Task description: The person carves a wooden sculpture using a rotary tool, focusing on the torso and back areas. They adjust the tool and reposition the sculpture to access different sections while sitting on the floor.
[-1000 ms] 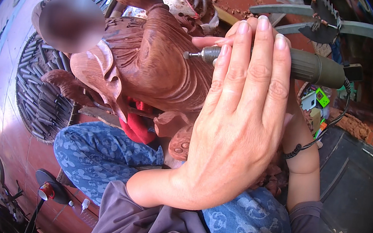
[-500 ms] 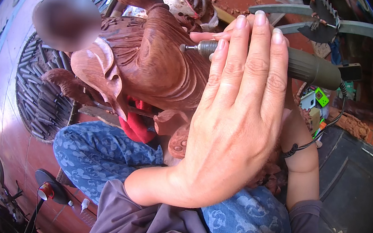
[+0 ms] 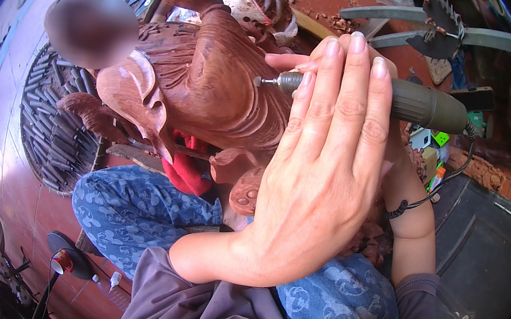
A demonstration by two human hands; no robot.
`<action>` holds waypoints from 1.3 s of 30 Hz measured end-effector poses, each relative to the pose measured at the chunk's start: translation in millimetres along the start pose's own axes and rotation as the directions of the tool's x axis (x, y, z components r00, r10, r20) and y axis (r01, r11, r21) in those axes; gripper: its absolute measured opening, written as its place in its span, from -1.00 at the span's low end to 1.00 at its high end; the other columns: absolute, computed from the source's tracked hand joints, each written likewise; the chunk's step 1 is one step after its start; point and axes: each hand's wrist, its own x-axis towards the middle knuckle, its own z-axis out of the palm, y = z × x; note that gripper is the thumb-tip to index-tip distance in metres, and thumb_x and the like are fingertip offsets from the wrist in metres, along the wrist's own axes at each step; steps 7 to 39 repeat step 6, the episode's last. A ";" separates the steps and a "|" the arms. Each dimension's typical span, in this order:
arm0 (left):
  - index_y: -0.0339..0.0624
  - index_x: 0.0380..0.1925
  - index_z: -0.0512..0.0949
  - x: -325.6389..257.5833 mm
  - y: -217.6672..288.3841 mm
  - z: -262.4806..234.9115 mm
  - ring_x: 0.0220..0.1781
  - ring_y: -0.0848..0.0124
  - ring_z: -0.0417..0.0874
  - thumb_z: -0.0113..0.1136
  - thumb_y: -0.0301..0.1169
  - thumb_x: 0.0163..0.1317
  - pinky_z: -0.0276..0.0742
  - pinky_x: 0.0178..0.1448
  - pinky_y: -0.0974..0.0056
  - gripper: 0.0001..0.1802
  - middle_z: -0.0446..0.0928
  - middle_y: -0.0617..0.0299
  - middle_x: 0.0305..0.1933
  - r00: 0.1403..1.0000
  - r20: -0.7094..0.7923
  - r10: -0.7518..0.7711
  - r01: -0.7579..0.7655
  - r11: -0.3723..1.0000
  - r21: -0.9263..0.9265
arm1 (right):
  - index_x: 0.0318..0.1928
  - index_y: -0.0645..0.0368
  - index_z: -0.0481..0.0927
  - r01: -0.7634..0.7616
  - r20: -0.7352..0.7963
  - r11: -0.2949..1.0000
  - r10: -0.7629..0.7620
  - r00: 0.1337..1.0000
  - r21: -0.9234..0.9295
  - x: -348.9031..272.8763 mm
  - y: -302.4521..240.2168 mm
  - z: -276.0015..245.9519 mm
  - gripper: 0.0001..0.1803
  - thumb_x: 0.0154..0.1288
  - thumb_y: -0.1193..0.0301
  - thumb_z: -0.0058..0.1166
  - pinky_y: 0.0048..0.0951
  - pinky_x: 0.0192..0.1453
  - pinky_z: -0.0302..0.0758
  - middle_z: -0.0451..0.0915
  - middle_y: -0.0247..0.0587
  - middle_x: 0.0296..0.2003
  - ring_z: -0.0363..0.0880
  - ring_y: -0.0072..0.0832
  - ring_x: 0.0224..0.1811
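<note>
A carved reddish-brown wooden statue (image 3: 215,72) lies across in front of me, with flowing robe folds. My right hand (image 3: 314,53) grips a dark green rotary tool (image 3: 418,105), its fingers wrapped round the body near the front. The small round bit (image 3: 257,81) points left over the robe; whether it touches the wood I cannot tell. My left hand (image 3: 328,162) has its back up and its fingers stretched out straight, lying over the right hand and the tool. It hides most of the right hand and part of the statue.
At the left, a round basket (image 3: 58,129) holds many dark tool bits. A red cloth (image 3: 187,173) lies under the statue, by my knee. The tool's black cord (image 3: 440,192) hangs past my right forearm. Curved metal bars (image 3: 406,25) stand far right, and wood shavings litter the floor.
The tool and its bit have shifted slightly right and down along the robe. My right hand moved with it. My left hand stays stretched over them, moved only a little.
</note>
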 end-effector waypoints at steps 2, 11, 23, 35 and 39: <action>-0.56 0.33 0.18 -0.7 1.4 -0.3 0.51 -0.18 0.12 0.08 -0.48 0.15 0.07 0.54 -0.03 -0.27 0.11 -0.36 0.44 1.000 0.003 0.001 -0.001 1.000 0.018 | 0.35 0.28 0.25 -0.005 0.020 1.000 0.005 1.000 -0.017 -1.2 -3.8 0.7 -0.45 0.54 0.17 -0.15 -0.27 0.41 0.38 0.42 0.00 0.25 0.39 -0.30 0.33; -0.55 0.33 0.19 -4.2 6.5 -1.7 0.51 -0.17 0.13 -0.02 -0.49 0.20 0.06 0.54 -0.02 -0.33 0.13 -0.36 0.44 1.000 0.018 0.005 -0.006 1.000 0.027 | 0.35 0.28 0.27 -0.001 0.060 1.000 0.002 0.998 -0.030 -4.3 -11.9 3.1 -0.44 0.53 0.17 -0.14 -0.28 0.40 0.38 0.42 -0.02 0.24 0.39 -0.32 0.32; -0.55 0.33 0.19 -4.2 6.5 -1.7 0.51 -0.17 0.13 -0.02 -0.49 0.20 0.06 0.54 -0.02 -0.33 0.13 -0.36 0.44 1.000 0.018 0.005 -0.006 1.000 0.027 | 0.35 0.28 0.27 -0.001 0.060 1.000 0.002 0.998 -0.030 -4.3 -11.9 3.1 -0.44 0.53 0.17 -0.14 -0.28 0.40 0.38 0.42 -0.02 0.24 0.39 -0.32 0.32; -0.55 0.33 0.19 -4.2 6.5 -1.7 0.51 -0.17 0.13 -0.02 -0.49 0.20 0.06 0.54 -0.02 -0.33 0.13 -0.36 0.44 1.000 0.018 0.005 -0.006 1.000 0.027 | 0.35 0.28 0.27 -0.001 0.060 1.000 0.002 0.998 -0.030 -4.3 -11.9 3.1 -0.44 0.53 0.17 -0.14 -0.28 0.40 0.38 0.42 -0.02 0.24 0.39 -0.32 0.32; -0.55 0.33 0.19 -4.2 6.5 -1.7 0.51 -0.17 0.13 -0.02 -0.49 0.20 0.06 0.54 -0.02 -0.33 0.13 -0.36 0.44 1.000 0.018 0.005 -0.006 1.000 0.027 | 0.35 0.28 0.27 -0.001 0.060 1.000 0.002 0.998 -0.030 -4.3 -11.9 3.1 -0.44 0.53 0.17 -0.14 -0.28 0.40 0.38 0.42 -0.02 0.24 0.39 -0.32 0.32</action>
